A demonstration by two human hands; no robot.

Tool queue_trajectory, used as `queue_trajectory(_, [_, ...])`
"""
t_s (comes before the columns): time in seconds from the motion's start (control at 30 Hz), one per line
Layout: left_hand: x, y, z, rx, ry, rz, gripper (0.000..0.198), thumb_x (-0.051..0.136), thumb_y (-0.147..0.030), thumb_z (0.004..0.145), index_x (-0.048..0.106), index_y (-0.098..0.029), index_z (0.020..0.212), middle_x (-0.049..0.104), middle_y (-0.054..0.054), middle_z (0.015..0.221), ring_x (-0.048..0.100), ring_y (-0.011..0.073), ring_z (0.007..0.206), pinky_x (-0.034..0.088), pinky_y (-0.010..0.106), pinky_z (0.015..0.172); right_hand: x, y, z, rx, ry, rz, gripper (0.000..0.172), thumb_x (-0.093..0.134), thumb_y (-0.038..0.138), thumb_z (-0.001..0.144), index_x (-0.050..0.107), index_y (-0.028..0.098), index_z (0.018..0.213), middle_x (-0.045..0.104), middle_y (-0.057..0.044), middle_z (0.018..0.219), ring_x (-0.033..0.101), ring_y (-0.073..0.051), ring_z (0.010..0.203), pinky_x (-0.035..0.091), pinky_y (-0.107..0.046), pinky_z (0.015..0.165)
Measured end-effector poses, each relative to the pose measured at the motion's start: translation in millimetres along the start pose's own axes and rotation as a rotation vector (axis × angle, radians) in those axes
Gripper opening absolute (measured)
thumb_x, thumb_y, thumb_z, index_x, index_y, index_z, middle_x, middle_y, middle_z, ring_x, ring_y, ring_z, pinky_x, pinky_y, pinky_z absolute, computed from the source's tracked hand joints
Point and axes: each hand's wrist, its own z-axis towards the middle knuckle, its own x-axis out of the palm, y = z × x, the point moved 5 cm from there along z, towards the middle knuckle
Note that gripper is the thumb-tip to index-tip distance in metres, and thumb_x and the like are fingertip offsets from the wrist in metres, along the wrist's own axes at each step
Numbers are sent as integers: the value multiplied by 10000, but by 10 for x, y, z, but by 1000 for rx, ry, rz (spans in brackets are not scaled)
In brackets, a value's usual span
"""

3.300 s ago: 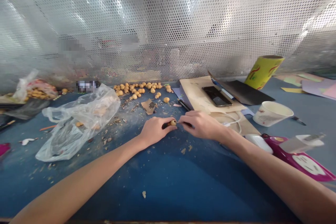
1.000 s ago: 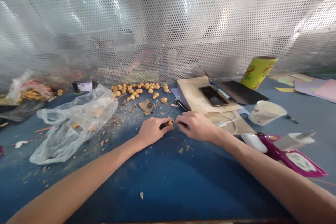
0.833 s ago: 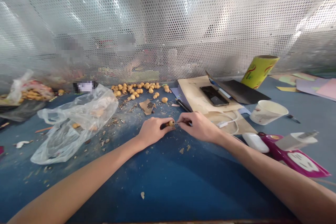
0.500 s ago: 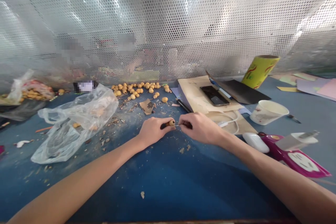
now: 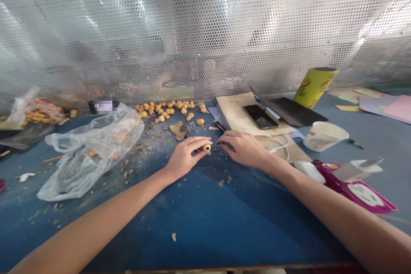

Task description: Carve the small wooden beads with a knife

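Observation:
My left hand (image 5: pixel 187 157) grips a small tan wooden bead (image 5: pixel 206 147) on a dark holder, its fingers curled around the holder. My right hand (image 5: pixel 244 150) sits just to the right, pinching a small dark-handled pointed tool (image 5: pixel 218 149). The fingers hide most of the handle, and only a thin metal tip shows towards the bead. Shavings and crumbs are scattered on the blue worktable (image 5: pixel 205 218) beneath both hands.
Many tan beads (image 5: pixel 163 109) lie beyond my hands, beside a crumpled clear plastic bag (image 5: pixel 88 158). To the right are a phone (image 5: pixel 260 116) on kraft paper (image 5: pixel 237 111), a black marker (image 5: pixel 220 126), a white cup (image 5: pixel 325 135) and a magenta power strip (image 5: pixel 358 192). A perforated metal screen (image 5: pixel 205 38) stands behind.
Both hands have shifted slightly up the table. The bead has turned in my left hand, and the dark holder is less visible. The view has tilted a little.

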Motion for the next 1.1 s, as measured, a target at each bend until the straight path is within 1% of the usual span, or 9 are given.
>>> queue_trajectory(0.17, [-30, 6, 7, -58, -41, -51, 246, 629, -276, 897, 651, -231, 1138, 677, 56, 1152, 643, 189, 1051, 531, 365, 952, -91, 93, -32, -37, -81, 73, 292, 430, 252, 969, 632, 217, 1178, 705, -64, 1042, 650, -181, 893, 467, -297, 796])
queue_trajectory(0.3, [-15, 36, -20, -113, -50, -115, 255, 665, -306, 868, 669, -216, 1107, 695, 56, 1060, 672, 166, 878, 592, 302, 782, -114, 275, -96, -277, -18, 97, 399, 434, 265, 964, 522, 208, 1349, 707, -70, 979, 644, -157, 792, 462, -268, 730])
queue_trajectory(0.47, [-29, 43, -27, -155, -79, -159, 235, 677, -337, 855, 683, -199, 1045, 694, 57, 1025, 667, 165, 873, 599, 279, 743, -165, 222, -122, -226, -102, 80, 281, 461, 294, 945, 724, 199, 976, 681, -30, 686, 600, -138, 616, 420, -269, 654])
queue_trajectory(0.53, [-28, 48, -21, -171, -77, -161, 238, 680, -353, 851, 683, -200, 1033, 693, 55, 1000, 665, 163, 852, 600, 282, 733, -185, 190, -114, -167, -108, 103, 300, 462, 294, 942, 688, 199, 1115, 704, -30, 754, 604, -133, 635, 420, -263, 659])
queue_trajectory(0.63, [-18, 65, -15, -188, -65, -173, 235, 660, -360, 864, 681, -205, 1041, 690, 52, 1004, 664, 160, 850, 598, 285, 743, -148, 219, -106, -224, 34, 112, 427, 510, 315, 908, 559, 231, 1324, 718, -18, 843, 590, -121, 626, 404, -247, 620])
queue_trajectory(0.73, [-24, 97, -14, -213, -90, -174, 245, 658, -374, 863, 679, -201, 1035, 688, 56, 1008, 660, 159, 841, 594, 280, 728, -181, 177, -97, -246, 82, 76, 252, 514, 344, 905, 720, 234, 999, 663, 2, 649, 547, -120, 562, 367, -256, 584])
queue_trajectory(0.83, [-28, 123, -10, -241, -107, -163, 248, 660, -383, 859, 671, -196, 1021, 690, 54, 983, 655, 161, 818, 589, 288, 721, -351, -20, -56, -49, -108, -62, 443, 453, 397, 937, 660, 195, 602, 595, -33, 549, 529, -142, 550, 334, -294, 582])
queue_trajectory(0.97, [-36, 135, 6, -258, -124, -145, 241, 612, -376, 893, 649, -191, 1043, 686, 54, 996, 653, 164, 842, 575, 293, 751, -358, -244, -19, 189, -63, -130, 275, 492, 404, 917, 680, 235, 1025, 696, -31, 785, 607, -178, 666, 356, -287, 601])
queue_trajectory(1.1, [-61, 136, 12, -254, -167, -128, 209, 581, -342, 913, 627, -191, 1049, 676, 52, 1023, 648, 155, 878, 558, 270, 774, -123, -315, -36, 209, 160, -118, 557, 596, 383, 854, 460, 177, 1353, 680, -121, 1082, 641, -270, 947, 418, -309, 712])
